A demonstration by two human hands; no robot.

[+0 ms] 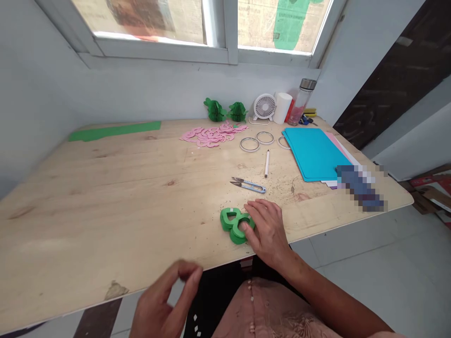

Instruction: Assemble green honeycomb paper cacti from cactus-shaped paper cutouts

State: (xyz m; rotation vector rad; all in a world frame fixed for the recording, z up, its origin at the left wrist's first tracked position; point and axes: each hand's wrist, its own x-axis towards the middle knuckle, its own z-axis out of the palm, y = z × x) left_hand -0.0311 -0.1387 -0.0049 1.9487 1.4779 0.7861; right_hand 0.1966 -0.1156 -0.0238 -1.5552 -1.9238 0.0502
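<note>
A stack of green cut-out paper shapes with openings (231,226) lies near the table's front edge. My right hand (268,230) rests over its right side, fingers curled round it and the thumb at the right opening. Off the front edge, my left hand (168,298) is raised, slightly blurred, with thumb and index fingertips pressed together; whether anything small is between them cannot be seen. Just behind the green stack lie blue-handled thread snips (251,186), blades to the left. A white pen (267,163) lies farther back.
Pink cut-outs (211,135), tape rolls (249,144) and a green strip (116,131) lie toward the back. Two green honeycomb pieces (215,110), a small fan (264,107) and a bottle (301,102) stand by the wall. Blue sheets (317,152) lie at right beside a blurred-out object.
</note>
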